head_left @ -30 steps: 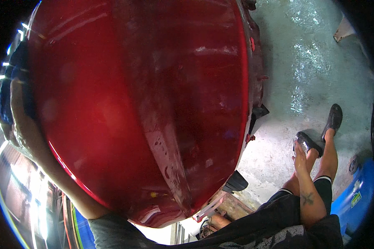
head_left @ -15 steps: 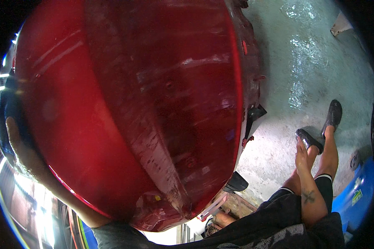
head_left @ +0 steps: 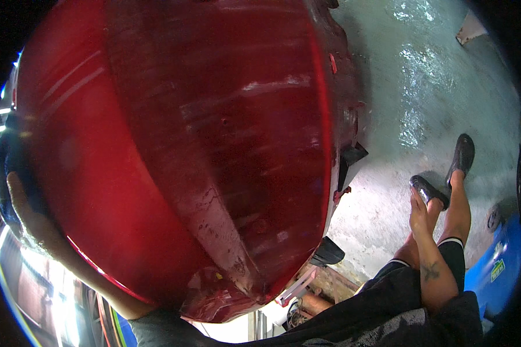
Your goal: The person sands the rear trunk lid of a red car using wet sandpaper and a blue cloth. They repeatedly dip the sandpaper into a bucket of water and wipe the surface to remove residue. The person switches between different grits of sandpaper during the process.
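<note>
A large glossy red car body panel [head_left: 98, 173] fills the left and middle of the view, with a duller, streaked band along its right part. My left arm reaches around the panel's left edge. At the far left my left hand [head_left: 24, 211] lies against a dark blue cloth [head_left: 6, 153], thumb stretched along it; the other fingers are hidden in the cloth and shadow. My right hand [head_left: 418, 214] hangs beside my leg at the right, holding nothing, its fingers stretched out and pointing toward a black shoe [head_left: 429, 191].
Black plastic pieces [head_left: 329, 253] jut from the panel's right edge. A blue barrel-like container [head_left: 495, 266] stands at the lower right, near a small wheel [head_left: 493, 218]. The grey floor [head_left: 382, 115] shines wet on the right. A pale angular object [head_left: 470, 30] stands far right.
The view has shifted slightly, so the red panel appears a little further left. My left hand sits slightly lower against the cloth; my right hand hangs nearly as before.
</note>
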Tool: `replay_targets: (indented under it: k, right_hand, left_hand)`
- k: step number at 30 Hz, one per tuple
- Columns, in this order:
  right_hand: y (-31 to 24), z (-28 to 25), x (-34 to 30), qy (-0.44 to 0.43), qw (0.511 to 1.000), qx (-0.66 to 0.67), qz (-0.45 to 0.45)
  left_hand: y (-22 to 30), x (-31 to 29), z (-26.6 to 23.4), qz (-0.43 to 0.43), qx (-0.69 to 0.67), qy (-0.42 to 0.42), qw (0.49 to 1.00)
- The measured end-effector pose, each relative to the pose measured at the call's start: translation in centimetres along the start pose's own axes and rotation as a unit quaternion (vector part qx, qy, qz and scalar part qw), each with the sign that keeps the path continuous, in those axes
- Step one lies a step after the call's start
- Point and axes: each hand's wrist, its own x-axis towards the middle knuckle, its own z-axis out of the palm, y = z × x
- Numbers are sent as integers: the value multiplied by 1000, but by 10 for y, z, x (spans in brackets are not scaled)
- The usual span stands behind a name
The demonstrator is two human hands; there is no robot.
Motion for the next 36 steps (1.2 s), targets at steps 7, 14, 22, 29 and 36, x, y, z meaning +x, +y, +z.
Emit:
replay_targets:
  k: [7, 14, 22, 29, 36]
  right_hand:
    - [-10, -8, -3, -43, 993, 82, 67]
    - [-17, -5, 1, -111, 973, 166, 115]
    - [-20, 1, 12, -168, 948, 222, 155]
    - [54, 49, 4, -140, 946, 264, 128]
    - [39, 43, 17, -151, 950, 246, 118]
  left_hand:
    - [1, 6, 11, 7, -13, 7, 1000]
    - [9, 8, 3, 10, -13, 20, 1000]
    - [14, 7, -3, 5, -22, 41, 999]
    - [15, 15, 5, 4, -57, 55, 997]
    - [21, 7, -6, -4, -68, 74, 995]
